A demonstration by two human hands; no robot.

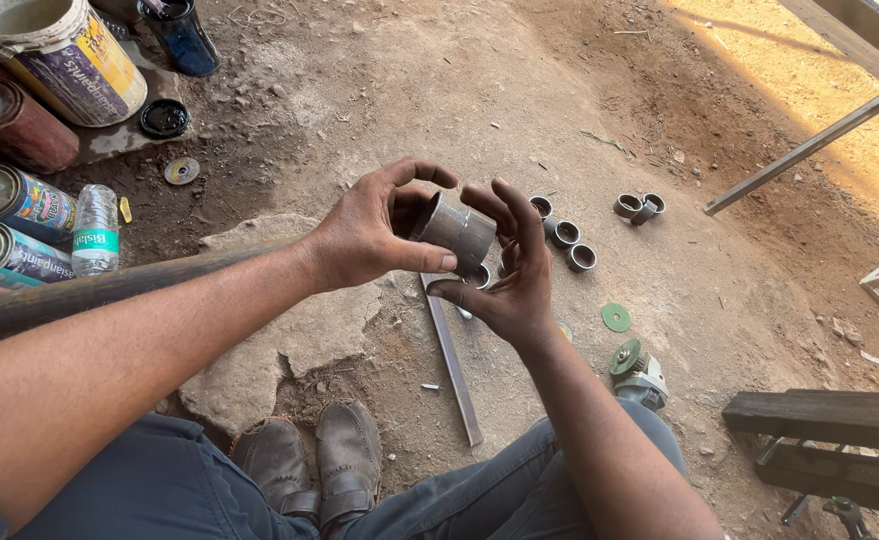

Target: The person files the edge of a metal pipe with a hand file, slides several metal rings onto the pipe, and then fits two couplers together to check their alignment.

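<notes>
We have a short grey metal pipe section up in front of us, held between both hands above the dirt floor. Our left hand is closed on it, thumb pressed along its lower edge and fingers arched over the top; our right hand cups it from the 4 o'clock side, fingers spread against its far end, so both hands are together on the one piece. To handle it well, we judge it wise to keep the thumb flat along the wall, stay off the cut rim, which may be sharp, and turn the piece slowly with the right fingers.

At about 2 o'clock from the pipe lie several small cut rings on the ground, with a further pair beyond them. A flat metal strip runs away at 6 o'clock towards our shoes. At 4 o'clock sit a loose green disc and an angle grinder. Paint tins and a plastic bottle stand at 9 o'clock.
</notes>
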